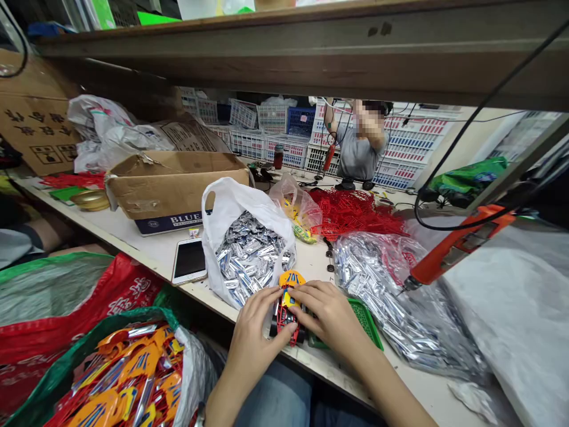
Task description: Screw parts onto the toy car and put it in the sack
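Observation:
A red and yellow toy race car (287, 314) with black wheels sits at the table's front edge. My left hand (253, 326) and my right hand (322, 314) press on it from either side, fingers curled over its body. A yellow spoiler-like piece (292, 279) stands at the car's far end. Behind my left hand, a white plastic bag (231, 219) holds many silver foil packets. A green plastic tray (367, 320) lies partly under my right hand. A clear bag of silver packets (382, 290) lies to the right.
An orange electric screwdriver (457, 243) hangs at right on a black cord. A smartphone (189, 261), cardboard box (175, 184) and red plastic parts (355, 213) occupy the table. A bag of orange parts (128, 373) sits lower left. A co-worker (360, 154) stands beyond, before stacked crates (284, 133).

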`<move>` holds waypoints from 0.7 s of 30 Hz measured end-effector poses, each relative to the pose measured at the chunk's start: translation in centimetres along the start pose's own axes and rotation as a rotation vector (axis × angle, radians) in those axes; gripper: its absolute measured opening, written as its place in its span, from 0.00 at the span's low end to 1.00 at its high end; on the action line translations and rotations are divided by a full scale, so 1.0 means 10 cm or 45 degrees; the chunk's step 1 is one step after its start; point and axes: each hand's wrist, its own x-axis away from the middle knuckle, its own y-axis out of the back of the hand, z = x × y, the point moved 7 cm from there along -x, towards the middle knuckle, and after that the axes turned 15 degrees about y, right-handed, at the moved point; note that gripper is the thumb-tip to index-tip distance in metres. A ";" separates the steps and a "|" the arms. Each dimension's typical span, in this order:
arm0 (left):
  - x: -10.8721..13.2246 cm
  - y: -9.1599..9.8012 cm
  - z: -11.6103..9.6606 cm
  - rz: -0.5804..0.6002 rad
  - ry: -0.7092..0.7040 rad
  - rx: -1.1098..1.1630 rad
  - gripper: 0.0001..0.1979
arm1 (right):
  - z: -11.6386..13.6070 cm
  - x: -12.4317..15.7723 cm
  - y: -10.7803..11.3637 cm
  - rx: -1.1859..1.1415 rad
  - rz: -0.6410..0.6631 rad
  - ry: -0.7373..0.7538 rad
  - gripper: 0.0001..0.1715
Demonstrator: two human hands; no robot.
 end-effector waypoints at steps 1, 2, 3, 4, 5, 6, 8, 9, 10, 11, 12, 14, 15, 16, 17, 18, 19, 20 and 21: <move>0.00 0.00 -0.01 -0.002 0.006 -0.007 0.23 | 0.01 0.00 0.00 0.008 -0.004 0.006 0.14; -0.01 0.00 -0.01 -0.008 0.012 -0.011 0.24 | 0.02 0.00 -0.01 0.016 -0.002 0.012 0.15; -0.01 0.01 -0.02 -0.016 0.013 -0.013 0.25 | 0.03 0.01 -0.02 0.027 0.004 0.015 0.15; -0.01 0.00 -0.02 -0.018 0.010 -0.016 0.26 | 0.04 0.01 -0.03 0.038 0.013 0.014 0.15; -0.01 0.00 -0.03 -0.017 0.001 -0.023 0.26 | 0.05 0.02 -0.04 0.050 0.026 0.010 0.15; -0.01 0.00 -0.04 -0.016 -0.012 -0.031 0.25 | 0.05 0.03 -0.04 0.067 0.043 0.003 0.15; 0.00 -0.01 -0.05 -0.014 -0.046 -0.045 0.22 | 0.05 0.05 -0.04 0.104 0.092 -0.013 0.15; 0.01 0.00 -0.06 -0.019 -0.060 -0.048 0.21 | 0.04 0.06 -0.03 0.108 0.126 -0.018 0.15; 0.01 0.00 -0.06 -0.027 -0.071 -0.048 0.20 | 0.03 0.07 -0.03 0.091 0.162 -0.022 0.16; 0.02 0.00 -0.07 -0.035 -0.078 -0.049 0.19 | 0.02 0.07 -0.03 0.056 0.198 -0.028 0.16; 0.02 0.01 -0.07 -0.040 -0.084 -0.054 0.19 | 0.00 0.08 -0.04 0.010 0.230 -0.036 0.17; 0.04 0.01 -0.10 -0.052 -0.102 -0.093 0.17 | -0.02 0.10 -0.06 -0.071 0.276 -0.064 0.18; 0.04 0.01 -0.12 -0.061 -0.117 -0.138 0.16 | -0.03 0.11 -0.08 -0.088 0.292 -0.086 0.18; 0.05 0.01 -0.15 -0.068 -0.141 -0.197 0.16 | -0.03 0.11 -0.09 -0.092 0.303 -0.106 0.19; 0.05 0.00 -0.18 -0.069 -0.171 -0.258 0.16 | -0.03 0.12 -0.09 -0.090 0.303 -0.122 0.19; 0.05 0.00 -0.22 -0.065 -0.207 -0.310 0.16 | -0.02 0.12 -0.07 -0.089 0.275 -0.126 0.19; 0.05 -0.01 -0.26 -0.056 -0.242 -0.348 0.17 | -0.02 0.11 -0.01 -0.082 0.204 -0.115 0.19; 0.04 -0.01 -0.30 -0.047 -0.272 -0.368 0.16 | -0.03 0.10 0.11 -0.059 0.091 -0.098 0.18; 0.03 0.00 -0.33 -0.038 -0.298 -0.375 0.15 | -0.06 0.10 0.29 -0.001 -0.064 -0.089 0.17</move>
